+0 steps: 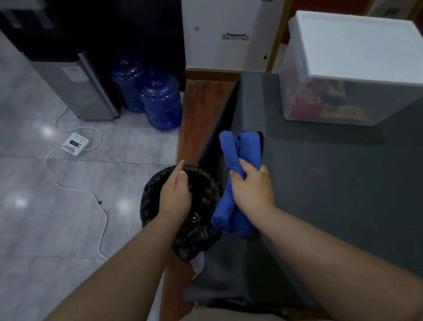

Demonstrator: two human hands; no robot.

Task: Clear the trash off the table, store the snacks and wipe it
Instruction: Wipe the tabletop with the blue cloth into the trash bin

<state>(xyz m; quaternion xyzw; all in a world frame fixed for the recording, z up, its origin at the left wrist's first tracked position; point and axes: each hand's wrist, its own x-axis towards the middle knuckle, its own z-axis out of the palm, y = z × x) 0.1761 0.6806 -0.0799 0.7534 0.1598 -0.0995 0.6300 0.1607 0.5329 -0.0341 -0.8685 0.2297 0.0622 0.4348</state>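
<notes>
R hand (252,191) grips blue cloth (241,151), over bin (153,191)

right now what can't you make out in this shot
- Head view: the bin contents, dark and under the left hand.
- Head view: the snacks in the box, blurred behind its cloudy wall and white lid.
- Head view: the table, cut off by the right edge.
- Head view: the cloth middle, hidden in the right hand grip.
</notes>
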